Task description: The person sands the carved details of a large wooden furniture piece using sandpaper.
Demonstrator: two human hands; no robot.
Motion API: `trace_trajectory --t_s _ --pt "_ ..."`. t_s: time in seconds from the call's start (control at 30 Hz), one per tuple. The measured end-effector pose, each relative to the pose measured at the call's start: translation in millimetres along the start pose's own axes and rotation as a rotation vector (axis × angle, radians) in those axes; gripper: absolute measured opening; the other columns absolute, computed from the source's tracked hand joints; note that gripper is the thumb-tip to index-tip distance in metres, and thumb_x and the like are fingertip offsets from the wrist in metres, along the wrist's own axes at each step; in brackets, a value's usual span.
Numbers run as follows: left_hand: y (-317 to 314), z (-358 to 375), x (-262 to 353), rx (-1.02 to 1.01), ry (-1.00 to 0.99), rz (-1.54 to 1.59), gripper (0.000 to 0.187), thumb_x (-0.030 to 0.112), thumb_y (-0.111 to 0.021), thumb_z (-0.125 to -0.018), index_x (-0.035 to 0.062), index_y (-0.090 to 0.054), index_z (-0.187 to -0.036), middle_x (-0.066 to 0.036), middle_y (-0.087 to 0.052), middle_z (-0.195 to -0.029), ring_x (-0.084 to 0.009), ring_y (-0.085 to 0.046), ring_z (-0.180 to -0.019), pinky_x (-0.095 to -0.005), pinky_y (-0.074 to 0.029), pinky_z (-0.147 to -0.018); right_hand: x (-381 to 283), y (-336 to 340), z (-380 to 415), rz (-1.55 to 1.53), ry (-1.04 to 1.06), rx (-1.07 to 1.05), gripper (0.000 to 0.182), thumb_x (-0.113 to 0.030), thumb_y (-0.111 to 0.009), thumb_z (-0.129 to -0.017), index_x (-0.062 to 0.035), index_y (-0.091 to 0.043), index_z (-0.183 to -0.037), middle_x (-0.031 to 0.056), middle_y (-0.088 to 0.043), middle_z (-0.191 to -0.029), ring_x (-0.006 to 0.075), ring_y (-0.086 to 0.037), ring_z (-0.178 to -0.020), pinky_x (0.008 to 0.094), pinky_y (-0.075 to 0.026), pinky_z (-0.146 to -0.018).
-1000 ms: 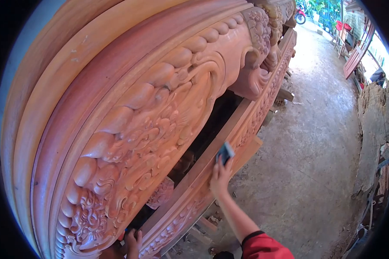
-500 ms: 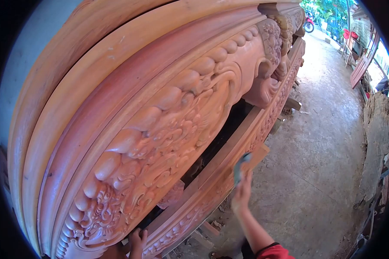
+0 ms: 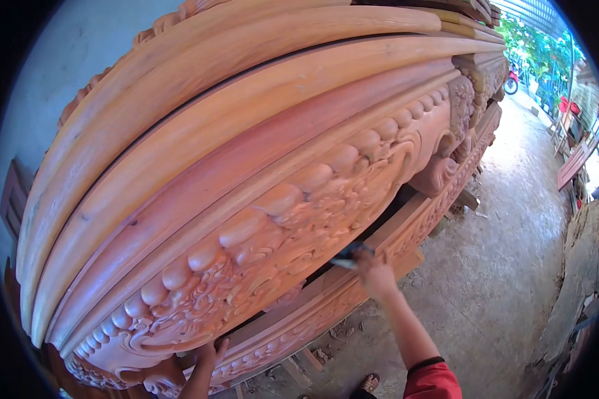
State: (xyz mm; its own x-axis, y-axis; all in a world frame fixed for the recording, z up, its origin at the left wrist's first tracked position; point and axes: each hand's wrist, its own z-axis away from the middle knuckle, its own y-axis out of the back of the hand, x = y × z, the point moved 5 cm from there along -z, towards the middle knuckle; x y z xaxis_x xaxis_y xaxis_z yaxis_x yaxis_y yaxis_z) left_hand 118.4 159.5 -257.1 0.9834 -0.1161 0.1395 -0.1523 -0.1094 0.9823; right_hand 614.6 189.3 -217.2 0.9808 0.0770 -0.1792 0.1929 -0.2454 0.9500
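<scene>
A large carved wooden furniture piece [image 3: 326, 199] fills the middle, with rounded mouldings above and a relief-carved panel below. A dark gap separates this panel from the lower wooden rail [image 3: 326, 284]. At the gap my right hand [image 3: 379, 274] grips a small dark and pale bluish tool [image 3: 350, 257], too blurred to name; its far end reaches the gap. Lower left, my left hand [image 3: 208, 359] rests at the panel's bottom edge beside the rail, fingers apart and holding no tool. Some of its fingertips are hidden.
Concrete floor [image 3: 472, 279] runs along the right side. Weathered boards [image 3: 569, 279] and clutter line its far edge. A sandalled foot [image 3: 370, 382] shows at the bottom, near wood scraps [image 3: 299, 369]. A red motorbike [image 3: 511, 83] stands in the background.
My right hand has moved with the tool from outside the lower rail, up and inward to the gap. My left hand stays by the panel's edge. The view has shifted.
</scene>
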Motion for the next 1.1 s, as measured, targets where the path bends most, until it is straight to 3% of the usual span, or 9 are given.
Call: trace_trajectory --t_s 0.13,0.23,0.37,0.53,0.67,0.77,0.83,0.93,1.1 --pt "2.0 0.6 2.9 0.030 -0.018 -0.079 0.036 0.042 -0.058 -0.076 0.0056 -0.060 -0.075 -0.018 -0.062 -0.076 -0.0352 -0.060 -0.076 -0.0431 -0.047 -0.067 47.4 3.8 -11.2 -0.042 -0.233 0.193 0.029 -0.018 -0.049 -0.082 -0.0122 -0.059 -0.108 -0.0010 -0.046 -0.130 0.0131 -0.039 -0.124 0.0594 -0.018 -0.101" --pt "2.5 -1.4 7.6 0.054 -0.046 -0.029 0.036 0.042 -0.058 -0.075 0.0058 -0.060 -0.073 -0.018 -0.061 -0.073 -0.0359 -0.059 -0.074 -0.0433 -0.047 -0.066 4.6 -16.0 14.9 0.103 0.069 0.144 0.033 -0.016 -0.051 -0.079 -0.0151 -0.057 -0.111 -0.0013 -0.043 -0.134 0.0123 -0.035 -0.126 0.0625 -0.018 -0.099" --pt "10.7 0.6 13.0 0.045 -0.056 -0.057 0.036 0.042 -0.058 -0.075 0.0061 -0.060 -0.072 -0.017 -0.061 -0.072 -0.0356 -0.059 -0.072 -0.0432 -0.047 -0.065 9.9 -14.1 21.5 0.018 0.137 0.138 0.033 -0.015 -0.051 -0.079 -0.0160 -0.057 -0.112 -0.0014 -0.043 -0.134 0.0144 -0.035 -0.127 0.0634 -0.018 -0.098" --pt "13.8 -1.9 18.3 -0.032 -0.005 -0.015 0.036 0.042 -0.058 -0.075 0.0061 -0.061 -0.073 -0.016 -0.061 -0.071 -0.0348 -0.060 -0.072 -0.0427 -0.047 -0.065 64.1 -3.0 -8.5 0.053 -0.211 0.197 0.040 -0.012 -0.048 -0.080 -0.0130 -0.052 -0.119 -0.0012 -0.044 -0.133 0.0170 -0.036 -0.126 0.0642 -0.014 -0.099" --pt "22.4 -3.0 26.4 -0.034 0.046 0.016 0.035 0.041 -0.059 -0.075 0.0060 -0.061 -0.072 -0.016 -0.061 -0.071 -0.0348 -0.060 -0.073 -0.0425 -0.047 -0.065 4.9 -20.7 10.1 -0.016 0.251 0.091 0.043 -0.012 -0.049 -0.077 -0.0139 -0.051 -0.120 -0.0031 -0.043 -0.134 0.0157 -0.035 -0.126 0.0636 -0.018 -0.098" --pt "15.5 -0.7 15.0 -0.052 0.044 -0.002 0.034 0.040 -0.059 -0.076 0.0060 -0.061 -0.074 -0.017 -0.061 -0.073 -0.0348 -0.060 -0.074 -0.0421 -0.047 -0.066 21.6 -5.4 4.6 0.055 0.149 0.019 0.044 -0.011 -0.049 -0.077 -0.0133 -0.050 -0.120 -0.0026 -0.043 -0.134 0.0164 -0.035 -0.126 0.0609 -0.019 -0.100" --pt "14.7 -1.2 19.0 -0.043 0.007 -0.008 0.033 0.039 -0.059 -0.076 0.0059 -0.061 -0.076 -0.017 -0.062 -0.074 -0.0348 -0.060 -0.075 -0.0420 -0.047 -0.067 74.8 4.6 -6.6 0.032 -0.189 0.164 0.042 -0.011 -0.048 -0.078 -0.0144 -0.050 -0.120 -0.0024 -0.042 -0.134 0.0152 -0.035 -0.126 0.0608 -0.018 -0.101" --pt "23.3 -0.9 28.9 -0.090 0.036 0.010 0.034 0.039 -0.058 -0.077 0.0059 -0.062 -0.080 -0.018 -0.062 -0.077 -0.0350 -0.060 -0.077 -0.0423 -0.047 -0.069 70.9 -15.9 -8.6 -0.004 -0.218 0.227 0.042 -0.010 -0.047 -0.079 -0.0149 -0.050 -0.120 -0.0020 -0.044 -0.133 0.0137 -0.036 -0.126 0.0633 -0.016 -0.100" --pt "25.9 0.6 28.0 -0.060 0.073 0.004 0.034 0.039 -0.058 -0.077 0.0058 -0.062 -0.082 -0.018 -0.062 -0.080 -0.0361 -0.059 -0.080 -0.0437 -0.046 -0.070 4.0 -7.7 9.1 -0.130 0.295 -0.007 0.038 -0.010 -0.046 -0.079 -0.0139 -0.051 -0.117 0.0001 -0.044 -0.132 0.0171 -0.037 -0.125 0.0629 -0.016 -0.100"
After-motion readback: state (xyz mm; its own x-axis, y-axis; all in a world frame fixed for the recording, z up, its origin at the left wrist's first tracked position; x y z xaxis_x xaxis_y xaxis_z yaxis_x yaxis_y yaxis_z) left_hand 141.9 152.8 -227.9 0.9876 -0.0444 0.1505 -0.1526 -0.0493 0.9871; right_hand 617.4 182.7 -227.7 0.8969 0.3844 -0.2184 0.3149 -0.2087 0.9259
